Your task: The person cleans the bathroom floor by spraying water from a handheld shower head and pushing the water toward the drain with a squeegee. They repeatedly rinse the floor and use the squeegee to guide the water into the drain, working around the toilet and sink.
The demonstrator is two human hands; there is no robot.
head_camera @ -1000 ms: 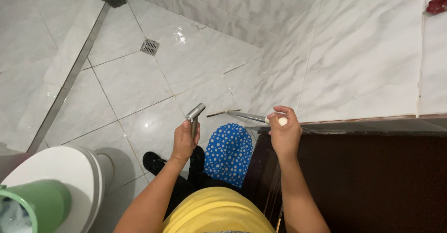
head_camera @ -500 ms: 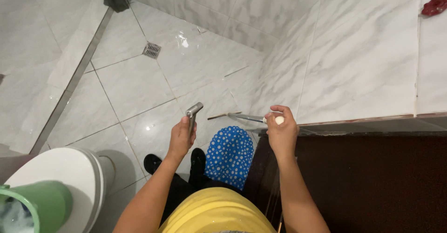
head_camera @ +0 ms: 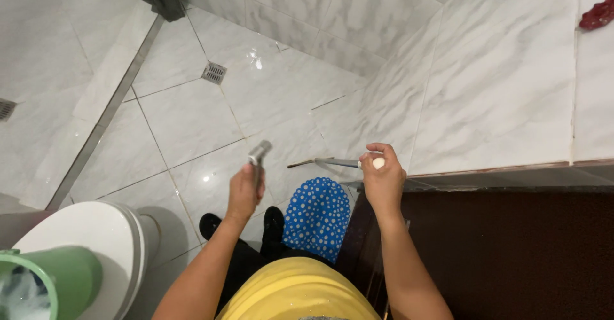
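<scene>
Sprayer and thin tool, both up off the floor
Metal spray head points forward; slim rod, white-tipped, lies level

No packages, labels, signs or screens show anywhere in this view.
</scene>
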